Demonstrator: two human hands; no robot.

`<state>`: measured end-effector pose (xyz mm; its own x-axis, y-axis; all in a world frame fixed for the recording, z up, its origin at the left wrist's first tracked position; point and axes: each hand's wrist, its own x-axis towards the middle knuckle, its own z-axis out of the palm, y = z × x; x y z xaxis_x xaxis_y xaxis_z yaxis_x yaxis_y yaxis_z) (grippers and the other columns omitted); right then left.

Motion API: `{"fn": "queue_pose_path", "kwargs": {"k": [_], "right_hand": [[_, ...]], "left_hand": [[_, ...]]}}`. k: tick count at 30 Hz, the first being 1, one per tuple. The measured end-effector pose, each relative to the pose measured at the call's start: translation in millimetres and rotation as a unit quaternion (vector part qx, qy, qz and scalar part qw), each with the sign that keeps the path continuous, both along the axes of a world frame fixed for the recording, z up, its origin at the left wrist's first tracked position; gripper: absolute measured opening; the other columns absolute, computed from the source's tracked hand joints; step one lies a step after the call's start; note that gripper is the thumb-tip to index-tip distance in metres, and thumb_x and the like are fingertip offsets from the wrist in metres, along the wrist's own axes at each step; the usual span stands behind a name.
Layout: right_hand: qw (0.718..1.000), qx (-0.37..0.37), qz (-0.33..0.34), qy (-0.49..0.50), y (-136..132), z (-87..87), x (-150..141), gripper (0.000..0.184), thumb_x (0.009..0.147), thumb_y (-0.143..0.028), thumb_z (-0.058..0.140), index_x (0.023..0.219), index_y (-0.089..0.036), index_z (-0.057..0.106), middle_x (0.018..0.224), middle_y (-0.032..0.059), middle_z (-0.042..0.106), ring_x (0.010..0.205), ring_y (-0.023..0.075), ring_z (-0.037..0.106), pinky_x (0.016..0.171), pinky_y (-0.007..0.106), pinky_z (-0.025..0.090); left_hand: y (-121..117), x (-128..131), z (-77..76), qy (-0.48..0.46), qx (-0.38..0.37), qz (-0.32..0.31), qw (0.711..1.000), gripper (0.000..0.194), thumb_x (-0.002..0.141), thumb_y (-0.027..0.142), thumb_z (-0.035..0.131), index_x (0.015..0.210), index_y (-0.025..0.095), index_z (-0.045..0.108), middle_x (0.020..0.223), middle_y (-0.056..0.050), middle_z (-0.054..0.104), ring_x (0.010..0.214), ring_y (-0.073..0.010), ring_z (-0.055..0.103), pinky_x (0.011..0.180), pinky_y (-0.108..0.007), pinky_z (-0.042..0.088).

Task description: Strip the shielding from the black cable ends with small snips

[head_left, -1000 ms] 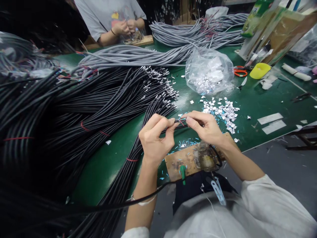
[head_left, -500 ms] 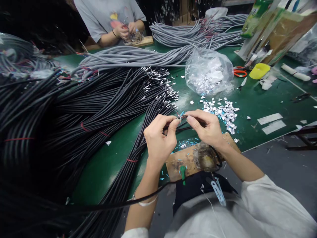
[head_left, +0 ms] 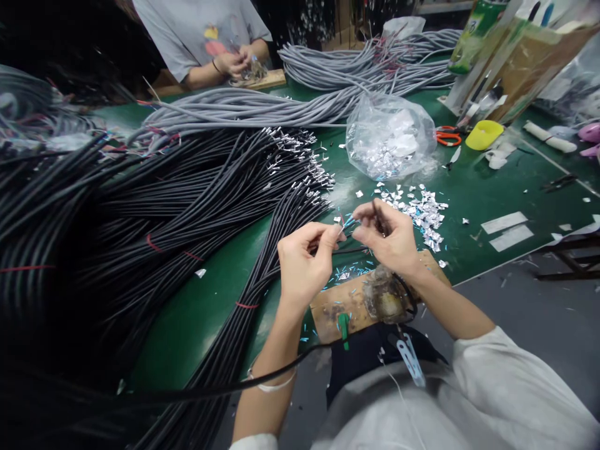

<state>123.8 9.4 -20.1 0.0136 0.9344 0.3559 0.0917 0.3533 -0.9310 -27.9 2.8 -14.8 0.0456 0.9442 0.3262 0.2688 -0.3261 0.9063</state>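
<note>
At the near middle of the green table [head_left: 501, 200], just beyond a wooden board [head_left: 323, 315], I saw the person's two hands raised close together over thin wires [head_left: 347, 223]. Through the head camera I made out blue strands and a red one, poking up from the left hand [head_left: 304, 265], whose thumb and forefinger were pressed together on them. The right hand [head_left: 391, 240] was just beside the wire tips, its thumb and forefinger slightly parted and its other fingers curled round something dark; I could not tell what that was, nor whether the fingertips gripped any wire.

To the left I had a great spread of black cables [head_left: 201, 200], their pale ends pointing right, with a red tie [head_left: 247, 305] round the nearest bundle. Grey cables [head_left: 244, 107] lay beyond them. Near the right hand, on its far side, was a pile of foil scraps [head_left: 427, 215], and farther off a clear plastic bag [head_left: 391, 144] with more silvery bits inside. Orange-handled scissors [head_left: 449, 136] lay right of it. At the far left, a co-worker's hands [head_left: 232, 64] were close together above another board [head_left: 272, 79]
</note>
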Motion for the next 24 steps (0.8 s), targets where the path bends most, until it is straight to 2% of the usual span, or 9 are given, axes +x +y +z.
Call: {"fn": "queue_pose_path", "kwargs": {"k": [2, 4, 11, 16, 18, 21, 22, 24], "right_hand": [[1.0, -0.018, -0.013, 0.01, 2, 0.0, 0, 0.024, 0.068, -0.039, 0.074, 0.074, -0.019, 0.063, 0.067, -0.0034, 0.054, 0.053, 0.0064, 0.04, 0.049, 0.023, 0.031], [0.998, -0.046, -0.016, 0.032, 5, -0.5, 0, 0.027, 0.065, -0.041, 0.076, 0.068, -0.018, 0.062, 0.063, -0.0031, 0.054, 0.053, 0.0069, 0.041, 0.05, 0.024, 0.032], [0.972, -0.154, 0.049, 0.171, 11, -8.9, -6, 0.034, 0.058, -0.046, 0.078, 0.071, -0.019, 0.062, 0.061, -0.0037, 0.053, 0.054, 0.0076, 0.044, 0.05, 0.024, 0.036], [0.983, -0.107, 0.009, 0.147, 8, -6.1, -8, 0.033, 0.057, -0.042, 0.08, 0.072, -0.019, 0.061, 0.064, -0.0035, 0.053, 0.055, 0.007, 0.043, 0.049, 0.023, 0.033], [0.972, -0.145, 0.067, 0.17, 8, -5.4, -7, 0.035, 0.058, -0.043, 0.079, 0.072, -0.019, 0.059, 0.057, -0.0063, 0.046, 0.048, 0.0052, 0.034, 0.042, 0.022, 0.025], [0.931, -0.221, 0.201, 0.209, 11, -6.1, -5, 0.038, 0.057, -0.046, 0.078, 0.072, -0.019, 0.056, 0.05, -0.0101, 0.034, 0.041, 0.0032, 0.02, 0.039, 0.022, 0.012], [0.928, -0.221, 0.22, 0.206, 12, -6.6, -4, 0.038, 0.056, -0.045, 0.079, 0.072, -0.019, 0.055, 0.051, -0.0099, 0.035, 0.041, 0.003, 0.02, 0.039, 0.022, 0.012], [0.943, -0.193, 0.198, 0.183, 15, -7.4, -2, 0.037, 0.056, -0.041, 0.08, 0.071, -0.018, 0.056, 0.055, -0.0082, 0.04, 0.044, 0.003, 0.025, 0.04, 0.022, 0.014]], "left_hand": [[0, 2, -2.3, 0.036, 0.029, 0.009, 0.999, 0.019, 0.082, 0.032, 0.061, 0.072, 0.017, 0.067, 0.061, -0.001, 0.061, 0.054, -0.0093, 0.053, 0.049, -0.021, 0.04], [0, 3, -3.9, 0.05, 0.038, 0.008, 0.998, 0.016, 0.081, 0.031, 0.062, 0.075, 0.017, 0.067, 0.065, -0.001, 0.063, 0.057, -0.0098, 0.055, 0.052, -0.021, 0.043], [1, 6, -8.8, 0.016, 0.03, 0.012, 0.999, 0.018, 0.084, 0.032, 0.058, 0.077, 0.017, 0.065, 0.067, -0.001, 0.065, 0.057, -0.0098, 0.057, 0.052, -0.021, 0.044], [3, 6, -12.7, 0.008, 0.019, 0.017, 1.0, 0.019, 0.084, 0.034, 0.058, 0.079, 0.017, 0.066, 0.067, -0.001, 0.065, 0.055, -0.0093, 0.056, 0.049, -0.02, 0.042], [6, 5, -14.3, 0.023, 0.028, 0.023, 0.999, 0.02, 0.084, 0.034, 0.058, 0.076, 0.017, 0.066, 0.067, -0.002, 0.065, 0.06, -0.0105, 0.058, 0.051, -0.021, 0.042], [12, 2, -15.7, 0.01, 0.02, -0.004, 1.0, 0.024, 0.085, 0.035, 0.056, 0.072, 0.017, 0.066, 0.063, -0.001, 0.063, 0.058, -0.0104, 0.056, 0.05, -0.021, 0.04], [14, 1, -15.4, -0.004, 0.014, -0.018, 1.0, 0.024, 0.084, 0.035, 0.057, 0.072, 0.017, 0.065, 0.062, -0.001, 0.062, 0.056, -0.0099, 0.055, 0.049, -0.021, 0.04], [15, 0, -13.7, -0.016, 0.018, -0.032, 0.999, 0.02, 0.082, 0.033, 0.061, 0.071, 0.017, 0.065, 0.062, 0.0, 0.061, 0.054, -0.0091, 0.053, 0.049, -0.021, 0.039]]}}
